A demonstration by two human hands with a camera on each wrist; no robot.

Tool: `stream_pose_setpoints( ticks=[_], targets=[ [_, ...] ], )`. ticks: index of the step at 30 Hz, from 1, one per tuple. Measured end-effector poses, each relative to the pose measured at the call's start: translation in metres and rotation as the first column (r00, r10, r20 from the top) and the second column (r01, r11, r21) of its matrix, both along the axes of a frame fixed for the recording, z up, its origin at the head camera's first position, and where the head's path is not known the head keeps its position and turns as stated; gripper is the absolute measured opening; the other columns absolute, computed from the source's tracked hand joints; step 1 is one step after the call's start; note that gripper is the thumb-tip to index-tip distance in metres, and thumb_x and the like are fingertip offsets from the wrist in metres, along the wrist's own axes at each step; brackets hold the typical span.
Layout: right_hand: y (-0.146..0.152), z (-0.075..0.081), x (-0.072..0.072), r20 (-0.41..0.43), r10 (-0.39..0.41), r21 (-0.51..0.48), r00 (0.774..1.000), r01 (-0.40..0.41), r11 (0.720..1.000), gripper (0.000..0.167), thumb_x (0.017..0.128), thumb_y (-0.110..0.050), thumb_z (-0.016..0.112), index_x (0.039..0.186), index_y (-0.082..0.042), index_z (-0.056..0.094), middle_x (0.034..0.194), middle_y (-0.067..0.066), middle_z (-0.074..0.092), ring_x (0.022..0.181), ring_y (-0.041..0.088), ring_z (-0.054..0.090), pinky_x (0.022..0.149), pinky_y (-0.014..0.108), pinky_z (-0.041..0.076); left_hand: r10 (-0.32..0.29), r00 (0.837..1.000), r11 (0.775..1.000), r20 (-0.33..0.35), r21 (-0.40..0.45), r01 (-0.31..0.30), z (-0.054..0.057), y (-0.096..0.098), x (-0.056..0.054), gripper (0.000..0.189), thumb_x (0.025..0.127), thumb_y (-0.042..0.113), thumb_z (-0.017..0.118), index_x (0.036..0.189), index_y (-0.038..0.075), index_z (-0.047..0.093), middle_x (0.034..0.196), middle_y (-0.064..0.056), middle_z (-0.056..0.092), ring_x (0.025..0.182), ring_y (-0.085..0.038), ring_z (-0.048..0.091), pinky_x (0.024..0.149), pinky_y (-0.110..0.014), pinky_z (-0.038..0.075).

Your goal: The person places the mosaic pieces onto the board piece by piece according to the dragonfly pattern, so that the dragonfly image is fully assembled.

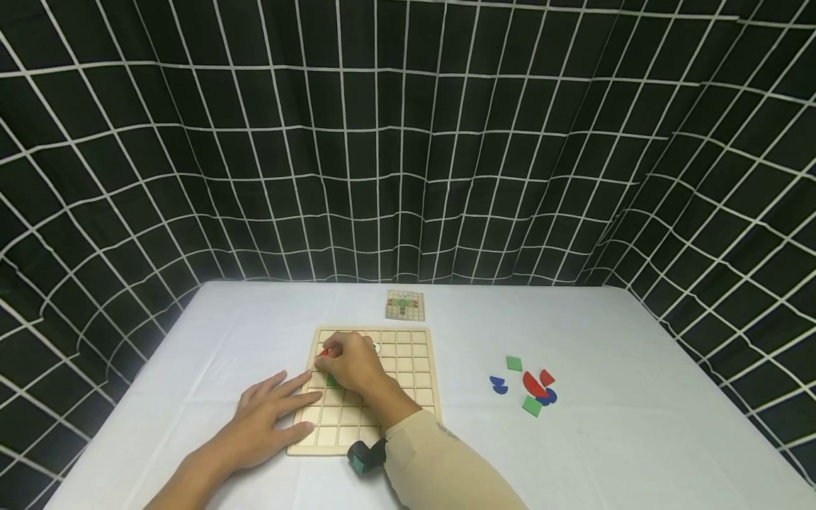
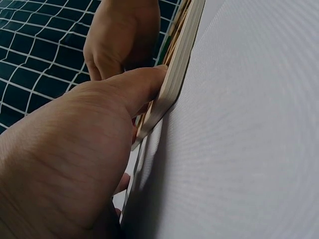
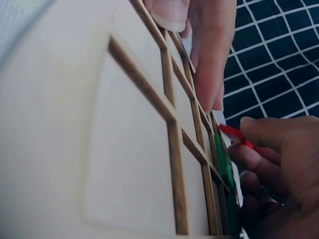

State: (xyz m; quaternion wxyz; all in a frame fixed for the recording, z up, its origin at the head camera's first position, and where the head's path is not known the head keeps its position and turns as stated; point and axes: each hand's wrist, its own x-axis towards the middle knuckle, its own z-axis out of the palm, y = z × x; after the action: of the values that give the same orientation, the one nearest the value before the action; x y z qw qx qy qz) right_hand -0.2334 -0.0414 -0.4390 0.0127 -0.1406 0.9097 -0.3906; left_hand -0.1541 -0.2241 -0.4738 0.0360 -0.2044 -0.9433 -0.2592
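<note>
A wooden grid board (image 1: 422, 365) lies on the white table. My right hand (image 1: 353, 363) reaches across it and pinches a small red piece (image 3: 235, 133) between thumb and fingertips over the board's upper left cells. Just below those fingers, a green piece (image 1: 331, 381) sits in the grid, and part of a white piece (image 1: 377, 347) shows behind the knuckles. The palm covers several cells. My left hand (image 1: 264, 418) is spread with straight fingers, its fingertips on the board's left rim; in the left wrist view the thumb presses the board's edge (image 2: 175, 79).
A small pattern card (image 1: 404, 305) lies behind the board. To the right are loose pieces: green squares (image 1: 532, 406), a red half-circle (image 1: 533, 384), a red quarter (image 1: 547, 377) and blue half-circles (image 1: 500, 389). A black curtain with white grid lines (image 1: 395, 142) surrounds the table.
</note>
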Motion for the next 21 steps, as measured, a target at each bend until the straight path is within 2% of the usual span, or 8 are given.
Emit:
stream_pose_setpoints(
  ticks=[5, 10, 21],
  targets=[
    [-0.0032, -0.0017, -0.0010, 0.002, -0.021, 0.051, 1.000, 0.021, 0.998, 0.025, 0.082, -0.029, 0.071, 0.104, -0.016, 0.069, 0.078, -0.012, 0.063, 0.080, 0.006, 0.056, 0.071, 0.023, 0.050, 0.001, 1.000, 1.000, 0.016, 0.012, -0.002, 0.0000, 0.0002, -0.0001, 0.044, 0.083, 0.055, 0.059, 0.123, 0.037, 0.059, 0.147, 0.005, 0.039, 0.138, -0.037, 0.024, 0.106, -0.061, 0.009],
    [-0.0048, -0.0018, -0.0008, 0.012, -0.044, 0.053, 0.999, 0.043, 0.998, 0.025, 0.081, -0.030, 0.071, 0.103, -0.017, 0.070, 0.081, -0.010, 0.065, 0.082, 0.008, 0.058, 0.072, 0.025, 0.051, 0.007, 1.000, 1.000, 0.018, 0.003, -0.007, 0.0001, 0.0004, 0.0001, 0.044, 0.083, 0.056, 0.059, 0.123, 0.037, 0.059, 0.147, 0.005, 0.040, 0.138, -0.037, 0.025, 0.106, -0.061, 0.009],
    [-0.0073, -0.0028, -0.0001, 0.010, -0.024, 0.066, 1.000, 0.023, 0.998, 0.024, 0.083, -0.029, 0.070, 0.103, -0.016, 0.070, 0.075, -0.011, 0.060, 0.071, 0.004, 0.053, 0.065, 0.019, 0.048, 0.002, 1.000, 1.000, 0.001, 0.006, -0.002, 0.0009, -0.0003, -0.0001, 0.043, 0.083, 0.053, 0.060, 0.124, 0.038, 0.058, 0.146, 0.005, 0.041, 0.138, -0.036, 0.025, 0.106, -0.059, 0.010]
  ],
)
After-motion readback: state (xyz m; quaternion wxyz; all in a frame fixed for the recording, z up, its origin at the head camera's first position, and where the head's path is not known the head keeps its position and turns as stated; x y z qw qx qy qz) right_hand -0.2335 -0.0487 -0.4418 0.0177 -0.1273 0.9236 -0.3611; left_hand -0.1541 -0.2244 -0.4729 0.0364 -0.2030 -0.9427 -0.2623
